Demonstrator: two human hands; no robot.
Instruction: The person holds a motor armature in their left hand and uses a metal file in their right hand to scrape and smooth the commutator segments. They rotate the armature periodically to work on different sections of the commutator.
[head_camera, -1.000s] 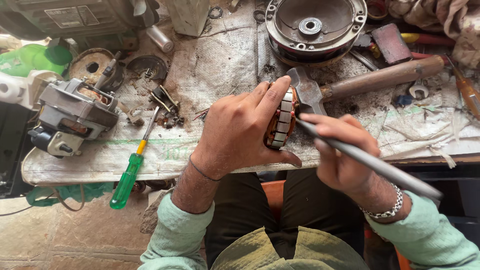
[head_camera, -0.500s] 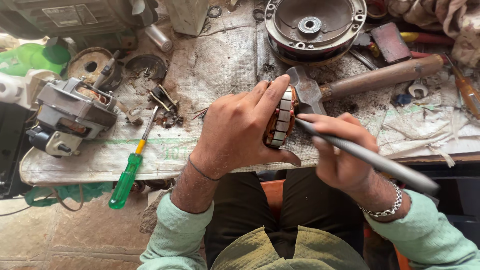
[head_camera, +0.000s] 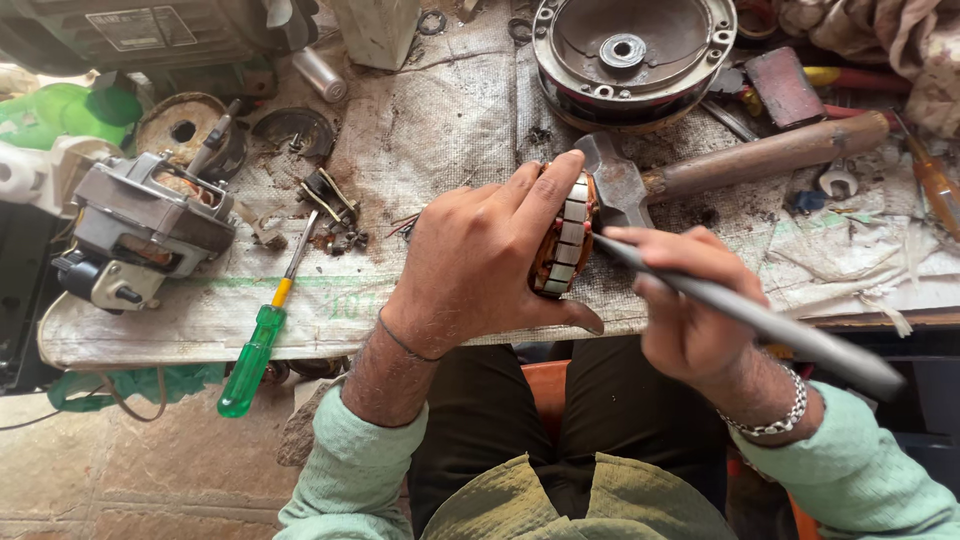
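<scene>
rotor: wound motor armature (head_camera: 563, 238), copper windings and a ring of pale segments showing; held up just above the near tabletop edge, edge-on to the camera, at centre frame.
left hand: left hand (head_camera: 478, 262) wrapped over the rotor from the left, fingers across the top, thumb under; grip closed firmly on it.
right hand: right hand (head_camera: 690, 315) closed around a long grey rod tool (head_camera: 745, 318); grip narrow, pencil-style near the working end.
tool contact: rod tip sits at the rotor's segmented face, touching or all but touching; exact contact point too small to tell.
progress: judging from the layout, teardown is done: rotor is out of its housing, the round end cover (head_camera: 632, 48) lies open face-up at the far side, loose small parts (head_camera: 330, 205) scattered near centre-left. Work on the rotor face looks mid-step; can't tell how many segments are dealt with.
left to do: as far as shown, nothing reassembled; cover, small parts and rotor all separate.
tabletop: tabletop (head_camera: 440, 130) covered in a dirty printed sack cloth.
nearby right: hammer (head_camera: 740, 165) with wooden handle lies just beyond the hands, head toward the rotor; small spanner (head_camera: 838, 180) and a reddish flat block (head_camera: 785, 86) further right.
nearby left: green-handled screwdriver (head_camera: 258, 343) hangs over the near edge; a second grey motor assembly (head_camera: 140, 230) sits at the left end, well apart from the hands.
wear: bracelet on right wrist, thin band on left; pale green sleeves.
</scene>
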